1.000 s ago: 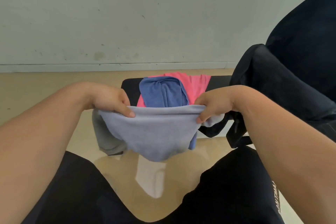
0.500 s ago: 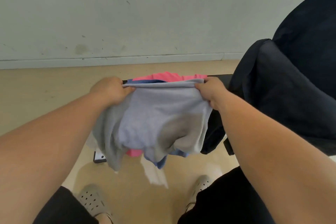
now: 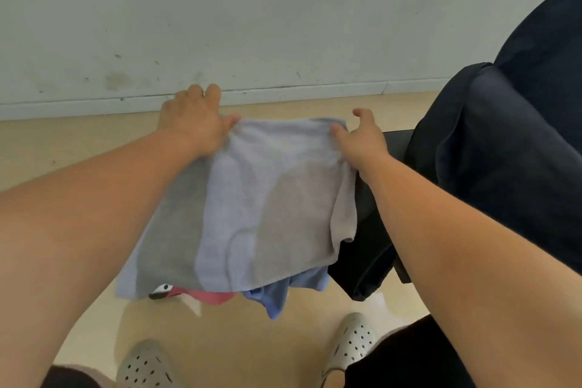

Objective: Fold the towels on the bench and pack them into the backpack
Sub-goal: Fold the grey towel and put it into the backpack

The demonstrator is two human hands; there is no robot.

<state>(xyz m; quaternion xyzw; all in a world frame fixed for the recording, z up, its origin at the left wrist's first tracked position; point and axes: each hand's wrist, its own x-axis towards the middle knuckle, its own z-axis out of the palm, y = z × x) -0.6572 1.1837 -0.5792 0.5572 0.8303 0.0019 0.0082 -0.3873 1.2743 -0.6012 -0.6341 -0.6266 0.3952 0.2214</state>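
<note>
Left hand (image 3: pixel 195 123) grips the grey towel (image 3: pixel 267 198) at its 11 o'clock corner, fingers (image 3: pixel 213 94) curled. Grey towel lies spread on the counter (image 3: pixel 396 143) over a pink towel (image 3: pixel 208 294) and a blue towel (image 3: pixel 274 298), both peeking out at 6 o'clock. Right hand (image 3: pixel 362 140) seems to pinch the 1 o'clock corner. Backpack (image 3: pixel 504 167) sits at 3 o'clock.

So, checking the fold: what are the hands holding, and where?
The grey towel, by its far corners: the left hand pinches the left one; the right hand has its thumb on the right one, its grip unclear.
</note>
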